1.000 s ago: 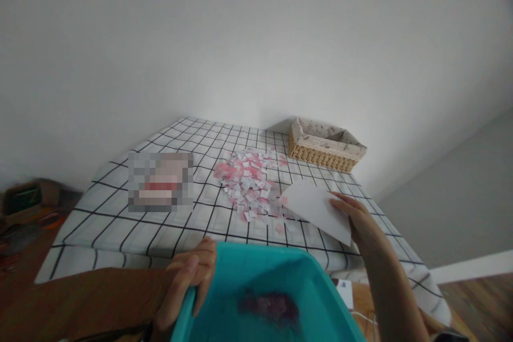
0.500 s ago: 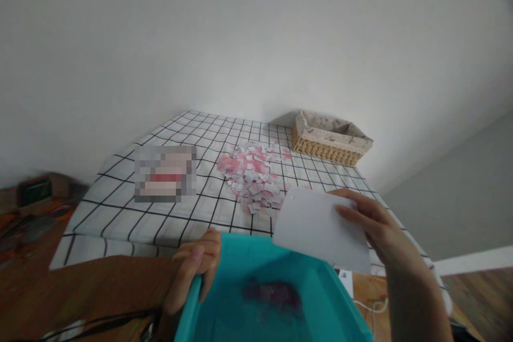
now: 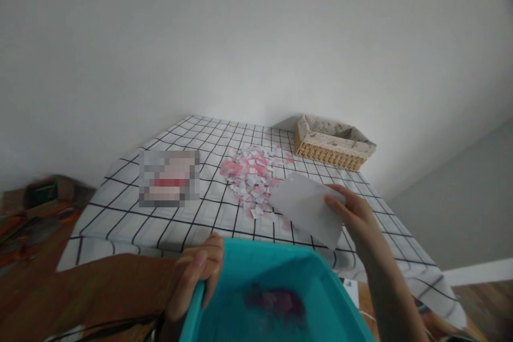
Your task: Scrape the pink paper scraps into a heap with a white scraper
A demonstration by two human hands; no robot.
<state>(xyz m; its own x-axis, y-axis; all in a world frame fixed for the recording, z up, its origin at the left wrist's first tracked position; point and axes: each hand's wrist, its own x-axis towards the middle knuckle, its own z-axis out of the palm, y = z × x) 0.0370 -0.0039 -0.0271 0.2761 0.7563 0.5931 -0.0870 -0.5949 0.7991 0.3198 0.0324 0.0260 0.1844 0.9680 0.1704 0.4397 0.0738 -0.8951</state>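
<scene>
My left hand (image 3: pixel 200 267) is wrapped round the left rim of a teal bin (image 3: pixel 268 248) below the table's front edge. Inside the bin lies a blurred dark purple heap (image 3: pixel 276 302). Between the thumb and fingers of my right hand (image 3: pixel 350 211) is a white sheet (image 3: pixel 308 206), tilted over the table just behind the bin. The sheet's left edge is at the right side of a pile of small white and pink paper pieces (image 3: pixel 252 176); whether they touch is hard to tell.
A cloth-lined wicker basket (image 3: pixel 332 144) stands at the back right of the checked tablecloth (image 3: pixel 216 139). A pixelated item (image 3: pixel 170 179) lies at the left. Boxes (image 3: pixel 48 195) are on the floor at far left; a white cable shows below right.
My right hand has moved the sheet left and away from me, from over the bin's rim toward the paper pile. My left hand still holds the bin. The view has shifted slightly.
</scene>
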